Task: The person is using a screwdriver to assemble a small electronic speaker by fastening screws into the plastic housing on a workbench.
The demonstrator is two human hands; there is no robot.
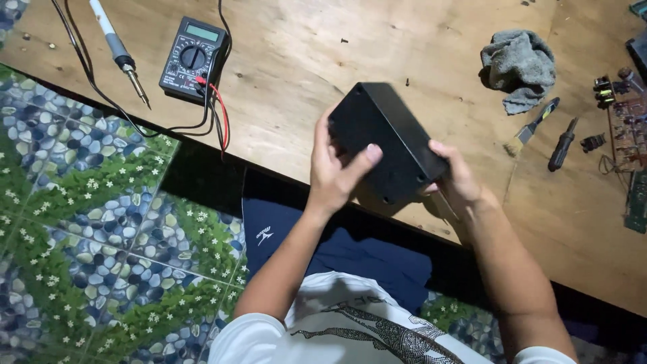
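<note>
While both hands (333, 172) (455, 182) grasp black box (387, 138), plywood table (303, 61) overhangs pebble-patterned floor (81, 222).

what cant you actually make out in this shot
- Head view: the black box shows only plain outer faces; its other sides are turned away or covered by the left hand and right hand.
- Circuit boards: cut off by the right edge, parts too small to tell.
- Multimeter: dial setting too small.
- Soldering iron: handle cut off by the top edge.
</note>
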